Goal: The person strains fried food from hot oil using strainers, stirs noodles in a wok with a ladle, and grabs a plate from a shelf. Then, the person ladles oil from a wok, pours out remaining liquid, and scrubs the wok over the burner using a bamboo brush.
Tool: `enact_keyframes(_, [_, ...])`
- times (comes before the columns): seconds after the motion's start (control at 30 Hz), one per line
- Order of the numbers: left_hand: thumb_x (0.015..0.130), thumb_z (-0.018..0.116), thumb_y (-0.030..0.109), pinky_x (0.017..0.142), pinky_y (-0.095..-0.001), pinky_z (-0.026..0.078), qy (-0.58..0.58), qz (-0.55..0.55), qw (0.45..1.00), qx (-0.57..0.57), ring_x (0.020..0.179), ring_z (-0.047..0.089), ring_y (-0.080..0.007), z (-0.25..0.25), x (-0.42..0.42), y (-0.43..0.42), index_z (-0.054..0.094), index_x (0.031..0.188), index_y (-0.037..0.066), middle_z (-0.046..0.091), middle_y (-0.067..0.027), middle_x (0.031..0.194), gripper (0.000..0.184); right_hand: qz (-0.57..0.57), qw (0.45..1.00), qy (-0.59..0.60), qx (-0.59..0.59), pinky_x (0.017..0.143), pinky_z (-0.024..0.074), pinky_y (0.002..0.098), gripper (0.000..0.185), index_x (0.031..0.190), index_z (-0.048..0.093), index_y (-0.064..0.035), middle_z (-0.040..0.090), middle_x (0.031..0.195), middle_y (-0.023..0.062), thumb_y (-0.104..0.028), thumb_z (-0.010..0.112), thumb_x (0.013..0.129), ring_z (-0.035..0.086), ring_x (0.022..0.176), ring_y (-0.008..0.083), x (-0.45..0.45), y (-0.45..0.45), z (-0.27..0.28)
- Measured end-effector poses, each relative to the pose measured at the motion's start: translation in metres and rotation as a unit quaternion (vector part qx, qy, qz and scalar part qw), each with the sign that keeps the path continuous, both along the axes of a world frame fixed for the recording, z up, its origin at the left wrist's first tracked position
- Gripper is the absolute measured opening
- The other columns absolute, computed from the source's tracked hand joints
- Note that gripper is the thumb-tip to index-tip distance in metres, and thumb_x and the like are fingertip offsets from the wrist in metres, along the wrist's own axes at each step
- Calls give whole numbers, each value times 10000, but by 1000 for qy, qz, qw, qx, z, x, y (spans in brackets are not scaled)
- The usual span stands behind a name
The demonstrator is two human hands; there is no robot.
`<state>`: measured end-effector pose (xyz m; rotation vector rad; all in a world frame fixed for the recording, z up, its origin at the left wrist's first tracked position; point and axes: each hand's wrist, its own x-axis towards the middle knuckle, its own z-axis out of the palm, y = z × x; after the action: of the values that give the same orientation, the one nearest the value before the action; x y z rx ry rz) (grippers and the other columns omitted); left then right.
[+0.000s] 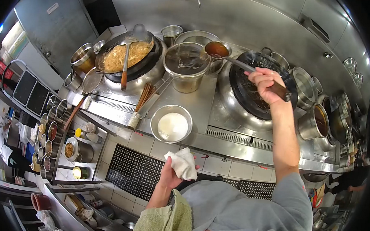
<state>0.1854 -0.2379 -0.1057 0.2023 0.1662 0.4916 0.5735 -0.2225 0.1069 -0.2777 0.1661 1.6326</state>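
Note:
My right hand [266,84] is closed around the dark handle of a ladle [218,49]. The ladle's bowl holds reddish-brown liquid and hangs near the rim of a steel pot [186,79]. Beneath my right hand is a dark wok [248,92] on the right burner; the forearm and hand hide part of it. Nearer my body, my left hand [170,176] grips a bunched white cloth [183,164]. Just beyond that cloth, a steel bowl [154,126] with milky white contents stands at the counter's front edge.
A wok [102,55] with yellowish food sits on the left burner, a wooden-handled ladle [124,76] resting in it. A bamboo brush [146,97] lies beside the bowl. On the right stands a pot of dark sauce [320,119]. Containers fill a rack [100,146] at left.

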Motion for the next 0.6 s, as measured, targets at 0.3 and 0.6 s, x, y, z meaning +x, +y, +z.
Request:
enact_keyframes(0.3, [962, 383, 384, 830, -433, 527, 148, -29, 988, 16, 977, 611, -328, -13, 0, 15, 336, 1362, 16, 544, -225, 1208, 546, 26, 733, -678, -50, 357, 391, 241, 366, 1154, 481, 27, 495, 677, -1, -77, 607, 827, 439, 429, 62, -68, 28, -54])
enact_keyframes(0.6, [965, 337, 449, 702, -414, 535, 229, -68, 966, 96, 869, 622, -327, -15, 34, 5, 346, 1355, 19, 564, -222, 1169, 580, -43, 561, -802, -202, 330, 377, 252, 679, 1424, 245, 17, 508, 663, 12, -13, 578, 832, 426, 407, 77, 49, -120, -79])
